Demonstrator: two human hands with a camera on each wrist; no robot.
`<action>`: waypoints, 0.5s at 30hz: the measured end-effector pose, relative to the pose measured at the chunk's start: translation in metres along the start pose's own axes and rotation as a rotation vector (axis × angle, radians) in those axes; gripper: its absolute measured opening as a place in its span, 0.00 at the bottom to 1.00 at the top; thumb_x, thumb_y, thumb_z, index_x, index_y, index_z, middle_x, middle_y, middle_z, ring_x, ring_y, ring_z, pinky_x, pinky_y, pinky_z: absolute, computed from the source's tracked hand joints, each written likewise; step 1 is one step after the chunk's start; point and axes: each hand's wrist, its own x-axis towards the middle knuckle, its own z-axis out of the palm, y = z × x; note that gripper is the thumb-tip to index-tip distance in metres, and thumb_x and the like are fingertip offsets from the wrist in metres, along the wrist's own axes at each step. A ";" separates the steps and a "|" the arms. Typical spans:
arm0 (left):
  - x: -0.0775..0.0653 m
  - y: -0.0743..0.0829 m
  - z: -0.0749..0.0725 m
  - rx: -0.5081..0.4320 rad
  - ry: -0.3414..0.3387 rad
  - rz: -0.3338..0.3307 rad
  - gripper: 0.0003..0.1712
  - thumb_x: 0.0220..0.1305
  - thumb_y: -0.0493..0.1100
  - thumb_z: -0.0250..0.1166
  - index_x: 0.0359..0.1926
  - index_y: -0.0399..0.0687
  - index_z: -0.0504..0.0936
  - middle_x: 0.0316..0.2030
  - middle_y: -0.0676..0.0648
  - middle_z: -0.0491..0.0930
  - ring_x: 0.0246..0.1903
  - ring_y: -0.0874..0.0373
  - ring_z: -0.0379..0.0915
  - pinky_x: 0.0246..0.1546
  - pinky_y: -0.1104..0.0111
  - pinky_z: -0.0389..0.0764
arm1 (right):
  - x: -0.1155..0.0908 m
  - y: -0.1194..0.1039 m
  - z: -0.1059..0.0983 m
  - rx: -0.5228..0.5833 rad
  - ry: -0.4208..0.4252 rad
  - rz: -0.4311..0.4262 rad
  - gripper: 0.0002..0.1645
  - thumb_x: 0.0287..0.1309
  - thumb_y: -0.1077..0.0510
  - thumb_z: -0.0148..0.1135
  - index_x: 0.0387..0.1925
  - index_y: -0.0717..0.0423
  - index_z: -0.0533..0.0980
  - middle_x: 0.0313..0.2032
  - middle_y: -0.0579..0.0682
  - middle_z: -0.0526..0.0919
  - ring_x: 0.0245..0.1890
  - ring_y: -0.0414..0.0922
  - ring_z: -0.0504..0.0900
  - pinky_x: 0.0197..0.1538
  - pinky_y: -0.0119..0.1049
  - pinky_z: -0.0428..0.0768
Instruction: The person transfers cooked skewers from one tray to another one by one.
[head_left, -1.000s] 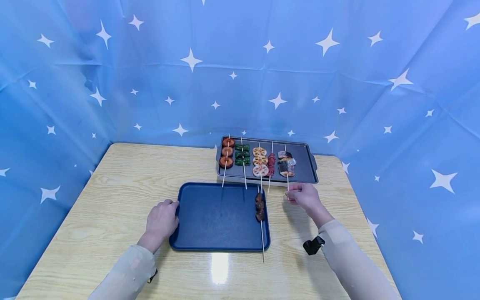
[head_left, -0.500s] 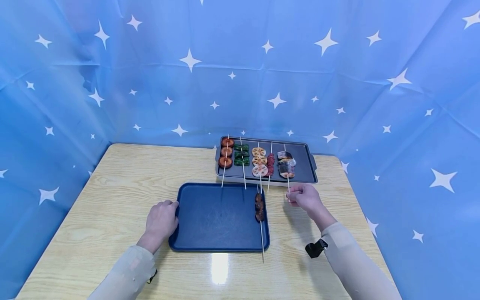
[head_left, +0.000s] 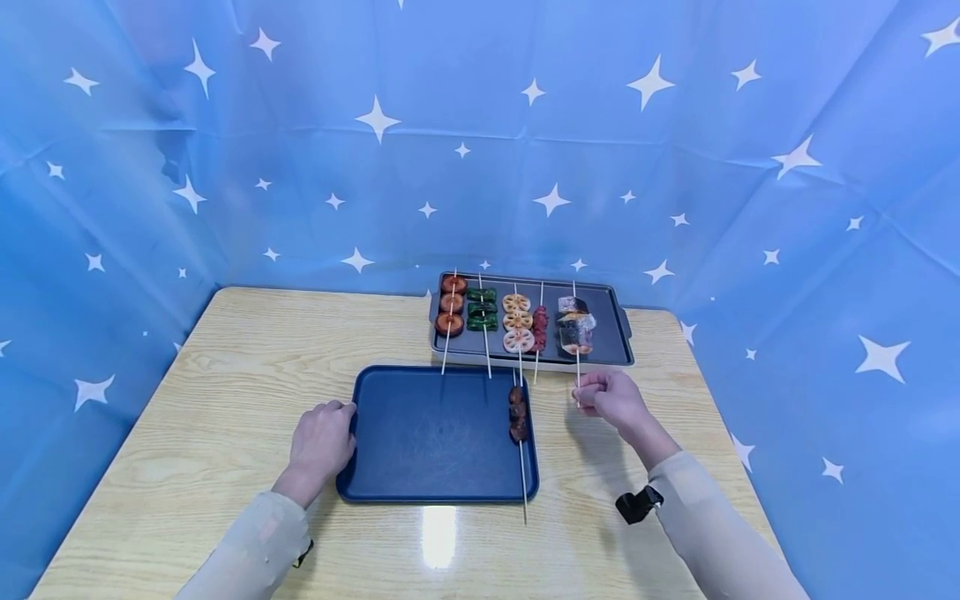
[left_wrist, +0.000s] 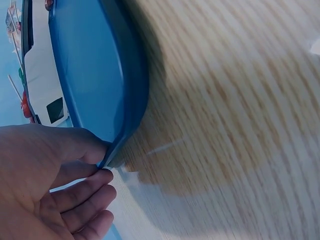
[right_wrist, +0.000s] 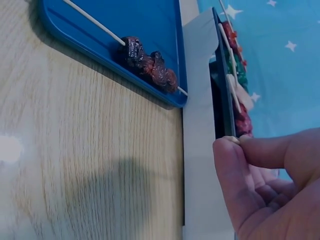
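Observation:
My left hand (head_left: 324, 442) pinches the left rim of a blue tray (head_left: 427, 433) between thumb and fingers, plainly seen in the left wrist view. With thumb and forefinger, my right hand (head_left: 611, 398) pinches the stick end of a skewer of silvery-skinned fish-like chunks (head_left: 576, 333). Those chunks are over the right part of a dark grill plate (head_left: 611, 333); whether they touch it I cannot tell. In the right wrist view only the stick's tip shows at the fingertips. One skewer of brown meat (head_left: 518, 417) lies along the blue tray's right edge, its stick reaching past the front rim.
Left of the held skewer, the grill plate bears skewers of mushroom-like discs (head_left: 452, 304), green pieces (head_left: 482, 308), lotus root slices (head_left: 518, 321) and red meat (head_left: 539, 329). Their sticks overhang the front edge, some above the blue tray. A starry blue curtain (head_left: 465, 200) surrounds the wooden table (head_left: 225, 375).
The fish-like skewer has shifted slightly right and turned, its chunks now showing a different side. My right hand has moved little. The left hand and blue tray stay in place.

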 end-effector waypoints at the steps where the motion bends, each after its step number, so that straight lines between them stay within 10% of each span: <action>1: 0.000 0.000 0.000 0.001 -0.001 0.000 0.22 0.52 0.35 0.64 0.51 0.35 0.82 0.44 0.38 0.84 0.41 0.43 0.80 0.44 0.50 0.80 | -0.001 0.000 0.000 0.000 -0.004 -0.002 0.12 0.62 0.66 0.57 0.45 0.72 0.73 0.35 0.55 0.83 0.31 0.38 0.82 0.42 0.37 0.86; 15: 0.000 0.000 -0.001 0.002 -0.023 0.000 0.22 0.52 0.35 0.65 0.51 0.35 0.82 0.43 0.38 0.83 0.40 0.43 0.79 0.43 0.51 0.80 | -0.024 0.007 -0.004 -0.023 -0.055 -0.007 0.10 0.60 0.68 0.59 0.42 0.71 0.71 0.31 0.52 0.83 0.31 0.40 0.82 0.40 0.37 0.86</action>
